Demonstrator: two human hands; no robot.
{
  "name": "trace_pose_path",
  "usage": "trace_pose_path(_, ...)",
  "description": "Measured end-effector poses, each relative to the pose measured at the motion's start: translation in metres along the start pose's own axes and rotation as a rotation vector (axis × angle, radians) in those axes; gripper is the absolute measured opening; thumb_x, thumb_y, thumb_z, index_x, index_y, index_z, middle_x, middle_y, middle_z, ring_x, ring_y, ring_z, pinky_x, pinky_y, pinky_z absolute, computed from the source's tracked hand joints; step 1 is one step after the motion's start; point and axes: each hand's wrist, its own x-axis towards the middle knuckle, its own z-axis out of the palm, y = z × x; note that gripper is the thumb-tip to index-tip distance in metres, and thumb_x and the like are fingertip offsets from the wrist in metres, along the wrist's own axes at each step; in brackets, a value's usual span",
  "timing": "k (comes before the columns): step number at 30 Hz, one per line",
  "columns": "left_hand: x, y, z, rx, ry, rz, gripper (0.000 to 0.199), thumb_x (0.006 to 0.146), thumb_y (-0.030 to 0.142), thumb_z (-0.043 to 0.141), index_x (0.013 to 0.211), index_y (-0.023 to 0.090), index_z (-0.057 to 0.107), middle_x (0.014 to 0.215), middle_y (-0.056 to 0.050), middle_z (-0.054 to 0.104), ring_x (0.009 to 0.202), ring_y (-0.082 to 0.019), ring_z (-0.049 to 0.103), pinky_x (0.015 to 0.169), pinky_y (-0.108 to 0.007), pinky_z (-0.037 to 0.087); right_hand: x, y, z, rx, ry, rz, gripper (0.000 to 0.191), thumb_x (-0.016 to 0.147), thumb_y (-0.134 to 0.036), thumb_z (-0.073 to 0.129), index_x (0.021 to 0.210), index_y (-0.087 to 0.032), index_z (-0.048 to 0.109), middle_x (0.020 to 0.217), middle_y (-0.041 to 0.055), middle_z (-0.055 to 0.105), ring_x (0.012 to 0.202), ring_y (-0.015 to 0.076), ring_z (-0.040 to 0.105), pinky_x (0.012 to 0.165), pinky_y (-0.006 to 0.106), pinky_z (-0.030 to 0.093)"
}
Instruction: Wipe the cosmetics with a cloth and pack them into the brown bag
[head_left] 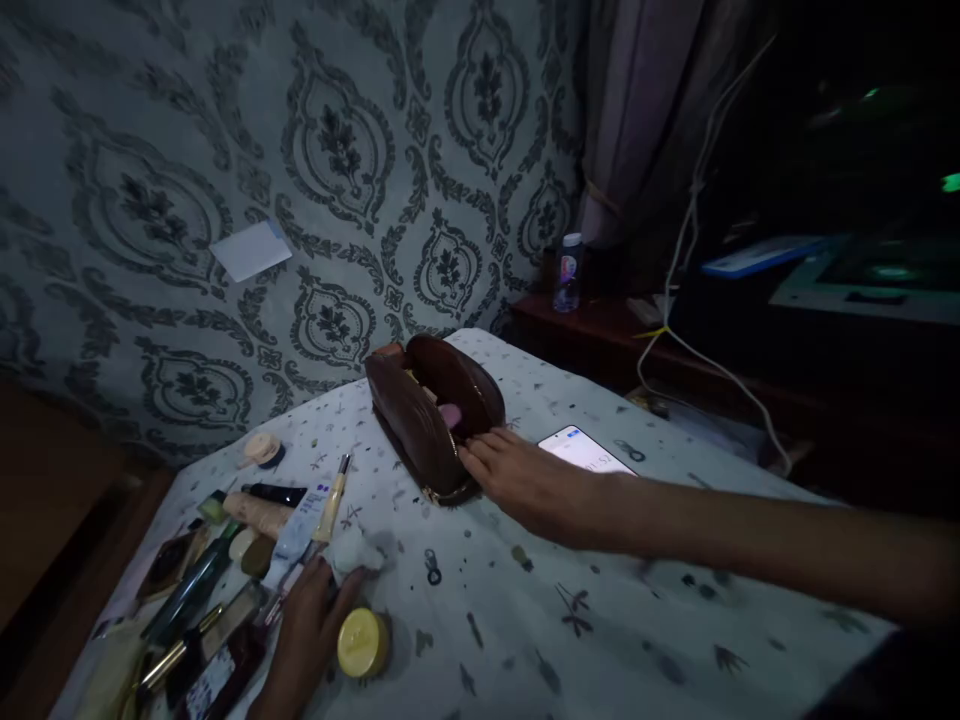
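The brown bag (420,425) stands unzipped on the patterned surface (510,640), near its far edge, with its mouth open towards us and a pink round item (450,416) showing inside. Our right hand (525,480) reaches to the bag's near right side, its fingers close together at the rim; we cannot tell whether they pinch it. Beyond the right wrist lies a lit phone (585,450), partly covered by our forearm.

Left of the bag, our left hand (307,620) is low over the surface, thumb set apart from the fingers, the tips at a crumpled white piece (356,552). We cannot tell whether they grip it. A yellow-lidded jar (362,643) sits just beside this hand.

Farther left we have a crowd of cosmetics: a slim cream tube (332,505), a pale blue-and-white tube (304,520), a black tube (277,494) and a long green bottle (191,590), among others. A small round jar (264,450) stands apart behind them.

Past the surface rises the ornate wall (337,140), and to the right a clear bottle with a white cap (569,272) stands on a reddish ledge (600,318).
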Motion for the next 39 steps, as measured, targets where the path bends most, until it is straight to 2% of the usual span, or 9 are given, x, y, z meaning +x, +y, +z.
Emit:
trace_pose_path(3, 0.000, 0.000, 0.000, 0.013, -0.001, -0.004, 0.041, 0.088, 0.054, 0.051, 0.097, 0.019, 0.070, 0.099, -0.012, 0.074, 0.098, -0.029, 0.069, 0.088, -0.044, 0.056, -0.012, -0.005, 0.020, -0.092, 0.091, -0.022, 0.075, 0.064, 0.001, 0.053, 0.138, 0.001, 0.040, 0.131, 0.0266, 0.052, 0.122, 0.0335, 0.048, 0.103, 0.050, 0.033)
trace_pose_path(9, -0.001, -0.002, 0.000, 0.031, 0.000, -0.003, 0.039, 0.089, 0.053, 0.050, 0.097, 0.019, 0.069, 0.095, -0.011, 0.074, 0.093, -0.027, 0.070, 0.083, -0.043, 0.057, 0.009, 0.006, -0.007, -0.098, -0.057, -0.018, 0.035, 0.074, 0.006, 0.046, 0.103, -0.010, 0.059, 0.100, 0.0136, 0.064, 0.091, 0.0227, 0.058, 0.079, 0.034, 0.041)
trace_pose_path(17, 0.000, 0.008, -0.004, 0.021, 0.007, 0.029, 0.037, 0.091, 0.050, 0.048, 0.102, 0.022, 0.069, 0.097, -0.010, 0.073, 0.093, -0.026, 0.069, 0.082, -0.040, 0.057, 0.033, -0.010, -0.020, -0.036, -0.106, -0.010, 0.031, 0.086, 0.000, 0.044, 0.105, -0.013, 0.063, 0.098, 0.0119, 0.068, 0.087, 0.0222, 0.064, 0.065, 0.030, 0.040)
trace_pose_path(27, 0.001, 0.007, -0.003, -0.029, -0.023, 0.008, 0.035, 0.092, 0.049, 0.048, 0.096, 0.021, 0.067, 0.098, -0.010, 0.071, 0.097, -0.026, 0.065, 0.085, -0.039, 0.053, 0.030, -0.011, -0.017, -0.088, -0.096, -0.036, 0.028, 0.080, 0.005, 0.049, 0.096, -0.013, 0.064, 0.090, 0.0101, 0.069, 0.078, 0.0193, 0.065, 0.064, 0.028, 0.040)
trace_pose_path(30, 0.002, 0.011, -0.008, -0.036, -0.046, -0.004, 0.033, 0.092, 0.048, 0.046, 0.090, 0.020, 0.064, 0.091, -0.008, 0.068, 0.087, -0.023, 0.063, 0.079, -0.036, 0.051, 0.028, -0.015, -0.014, -0.093, -0.080, 0.018, 0.027, 0.081, 0.003, 0.048, 0.096, -0.012, 0.065, 0.091, 0.0121, 0.069, 0.083, 0.0218, 0.064, 0.071, 0.031, 0.043)
trace_pose_path(32, 0.002, 0.011, -0.010, -0.022, -0.026, -0.031, 0.036, 0.091, 0.050, 0.046, 0.075, 0.020, 0.059, 0.076, -0.004, 0.062, 0.074, -0.020, 0.058, 0.071, -0.033, 0.049, 0.024, -0.023, -0.013, -0.092, 0.024, 0.078, 0.027, 0.084, -0.001, 0.046, 0.102, -0.010, 0.064, 0.099, 0.0158, 0.067, 0.093, 0.0267, 0.062, 0.079, 0.036, 0.044)
trace_pose_path(36, 0.001, 0.003, -0.010, -0.065, -0.030, -0.060, 0.034, 0.092, 0.046, 0.047, 0.072, 0.019, 0.054, 0.078, -0.003, 0.059, 0.075, -0.018, 0.053, 0.072, -0.031, 0.044, 0.007, -0.056, 0.000, 0.090, 0.328, 0.112, 0.033, 0.094, -0.016, 0.041, 0.122, -0.010, 0.058, 0.127, 0.0197, 0.056, 0.118, 0.0335, 0.050, 0.095, 0.047, 0.041)
trace_pose_path(38, 0.001, 0.002, -0.011, -0.109, -0.032, -0.066, 0.031, 0.092, 0.044, 0.048, 0.075, 0.018, 0.056, 0.081, -0.004, 0.059, 0.077, -0.018, 0.053, 0.074, -0.031, 0.044, 0.000, -0.081, 0.016, 0.271, 0.305, 0.050, 0.032, 0.096, -0.021, 0.041, 0.121, -0.012, 0.059, 0.124, 0.0174, 0.058, 0.116, 0.0296, 0.052, 0.098, 0.044, 0.042)
trace_pose_path(39, 0.001, 0.002, -0.011, -0.135, -0.027, -0.064, 0.030, 0.092, 0.043, 0.049, 0.076, 0.018, 0.057, 0.082, -0.004, 0.060, 0.078, -0.018, 0.053, 0.075, -0.031, 0.044, -0.001, -0.095, 0.027, 0.361, 0.232, 0.017, 0.032, 0.096, -0.025, 0.044, 0.121, -0.013, 0.059, 0.121, 0.0159, 0.060, 0.113, 0.0278, 0.054, 0.096, 0.042, 0.044)
